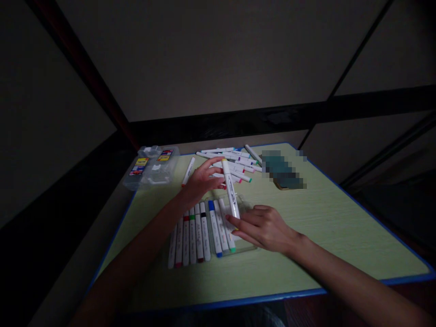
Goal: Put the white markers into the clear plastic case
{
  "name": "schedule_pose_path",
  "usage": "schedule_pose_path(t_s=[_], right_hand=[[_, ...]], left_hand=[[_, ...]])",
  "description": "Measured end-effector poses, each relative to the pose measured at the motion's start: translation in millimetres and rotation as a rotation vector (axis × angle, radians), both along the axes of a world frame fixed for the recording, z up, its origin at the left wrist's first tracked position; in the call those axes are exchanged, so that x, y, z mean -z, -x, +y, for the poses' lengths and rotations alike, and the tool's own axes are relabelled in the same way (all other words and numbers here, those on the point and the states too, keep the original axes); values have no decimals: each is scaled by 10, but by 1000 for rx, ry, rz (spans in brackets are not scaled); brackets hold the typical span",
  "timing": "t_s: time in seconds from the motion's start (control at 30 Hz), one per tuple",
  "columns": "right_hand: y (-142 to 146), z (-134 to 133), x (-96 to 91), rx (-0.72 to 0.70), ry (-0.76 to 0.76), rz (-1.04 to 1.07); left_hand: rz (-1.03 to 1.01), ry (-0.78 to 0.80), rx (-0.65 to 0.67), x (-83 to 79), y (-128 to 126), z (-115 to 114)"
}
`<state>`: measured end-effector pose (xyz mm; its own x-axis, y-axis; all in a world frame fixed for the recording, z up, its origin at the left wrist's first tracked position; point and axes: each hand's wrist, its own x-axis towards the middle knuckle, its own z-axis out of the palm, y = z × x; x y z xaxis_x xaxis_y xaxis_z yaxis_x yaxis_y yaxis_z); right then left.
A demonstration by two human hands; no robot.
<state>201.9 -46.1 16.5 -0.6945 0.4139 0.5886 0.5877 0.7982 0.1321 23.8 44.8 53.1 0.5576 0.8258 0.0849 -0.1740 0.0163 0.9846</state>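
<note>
A white marker (231, 193) with yellow ends is held at a slant above a clear plastic tray (248, 249). My left hand (203, 176) is closed on its upper end, between index finger and thumb. Around the lower end, the fingertips of my right hand (267, 227) are pinched. Below, several white markers (195, 240) lie side by side in a row with coloured bands and ends. The rightmost few, including a blue-capped marker (214, 227), rest in the tray's visible section. Behind my left hand, loose markers (238, 156) are heaped, partly hidden by it.
A clear plastic case (160, 175) with colourful labels lies at the table's far left. One separate marker (188, 171) is between it and the pile. A pixelated dark green object (282, 169) sits at the back right. The pale table (327, 218) has a blue edge; walls stand behind.
</note>
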Motion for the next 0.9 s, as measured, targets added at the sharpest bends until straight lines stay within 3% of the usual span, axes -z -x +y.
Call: schedule_pose_path(t_s=[0.17,0.27,0.37,0.53,0.9], right_hand=[[-4,10,-5,35,39,-13],[-16,11,3,37,24,20],[-32,12,6,36,5,67],[-53,21,9,65,8,67],[-51,27,12,54,-3,39]], left_hand=[[-67,24,20,-20,-5,-23],[-62,45,102,16,-10,-21],[24,55,231,73,-23,-32],[238,92,335,80,-88,-152],[279,87,238,61,-161,-229]])
